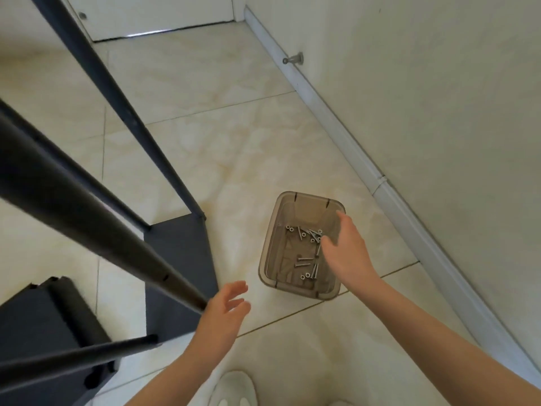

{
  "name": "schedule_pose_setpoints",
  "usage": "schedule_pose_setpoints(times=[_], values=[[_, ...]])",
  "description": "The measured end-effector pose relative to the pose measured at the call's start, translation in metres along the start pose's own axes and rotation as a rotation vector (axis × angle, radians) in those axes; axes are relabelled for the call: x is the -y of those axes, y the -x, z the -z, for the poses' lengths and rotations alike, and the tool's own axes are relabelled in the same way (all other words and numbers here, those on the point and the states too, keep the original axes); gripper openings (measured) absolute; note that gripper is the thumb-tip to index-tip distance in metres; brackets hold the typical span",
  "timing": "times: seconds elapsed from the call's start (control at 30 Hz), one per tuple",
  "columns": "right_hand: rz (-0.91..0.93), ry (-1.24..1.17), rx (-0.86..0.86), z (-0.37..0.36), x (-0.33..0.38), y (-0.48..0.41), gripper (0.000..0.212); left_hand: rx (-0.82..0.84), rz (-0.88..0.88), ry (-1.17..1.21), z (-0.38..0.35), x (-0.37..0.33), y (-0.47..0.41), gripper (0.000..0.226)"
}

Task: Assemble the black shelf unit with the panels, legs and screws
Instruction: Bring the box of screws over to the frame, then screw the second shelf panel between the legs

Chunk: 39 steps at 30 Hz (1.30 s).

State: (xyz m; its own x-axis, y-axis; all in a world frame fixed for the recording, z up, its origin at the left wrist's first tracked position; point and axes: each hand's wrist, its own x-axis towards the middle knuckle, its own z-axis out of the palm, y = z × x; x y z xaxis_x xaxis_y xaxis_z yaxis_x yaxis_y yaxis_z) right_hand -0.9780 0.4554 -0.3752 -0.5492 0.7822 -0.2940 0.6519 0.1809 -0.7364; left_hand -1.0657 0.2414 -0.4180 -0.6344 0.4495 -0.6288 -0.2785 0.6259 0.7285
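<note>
A clear brownish plastic bin (270, 247) stands on the tiled floor and holds several silver screws (304, 260). My right hand (347, 247) hangs over the bin's right side, fingers apart, holding nothing. My left hand (224, 310) is open beside the end of a black leg (87, 227) that slants up toward the camera. A second black leg (117, 92) rises from the corner of a black panel (178, 259) lying flat on the floor. A third leg (73, 354) crosses the lower left. Another black panel piece (44, 320) sits at the lower left.
A white wall with a baseboard (351, 142) runs along the right, with a metal door stop (292, 58) on it. A white door (152, 16) is at the top. White slippers (234, 389) show at the bottom edge.
</note>
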Motion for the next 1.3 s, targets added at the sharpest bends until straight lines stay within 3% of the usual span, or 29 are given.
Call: schedule_pose_setpoints(times=[0.23,0.57,0.67,0.73,0.83,1.03,1.2,1.3], values=[[0.203,0.037,0.185,-0.009,0.045,0.046,0.057,-0.074,-0.107,-0.148,0.042,0.037,0.069,0.03],[0.475,0.035,0.384,-0.016,0.1,0.12,0.042,-0.501,-0.019,-0.03,0.111,0.063,0.155,0.019],[0.528,0.026,0.412,-0.007,0.12,0.133,0.038,-0.738,-0.066,-0.035,0.13,0.052,0.168,0.018],[0.572,0.032,0.44,-0.001,0.141,0.14,0.04,-0.807,-0.142,0.02,0.142,0.039,0.176,0.025],[0.593,0.038,0.465,0.002,0.164,0.146,0.042,-0.811,-0.249,0.004,0.157,0.02,0.181,0.031],[0.589,0.109,0.428,-0.007,0.192,0.154,0.031,-0.774,-0.344,-0.212,0.181,-0.008,0.184,0.011],[0.58,0.162,0.428,-0.005,0.197,0.155,0.031,-0.633,-0.356,-0.35,0.192,-0.022,0.176,0.035],[0.563,0.185,0.426,-0.002,0.194,0.158,0.034,-0.545,-0.361,-0.414,0.199,-0.03,0.172,0.038]])
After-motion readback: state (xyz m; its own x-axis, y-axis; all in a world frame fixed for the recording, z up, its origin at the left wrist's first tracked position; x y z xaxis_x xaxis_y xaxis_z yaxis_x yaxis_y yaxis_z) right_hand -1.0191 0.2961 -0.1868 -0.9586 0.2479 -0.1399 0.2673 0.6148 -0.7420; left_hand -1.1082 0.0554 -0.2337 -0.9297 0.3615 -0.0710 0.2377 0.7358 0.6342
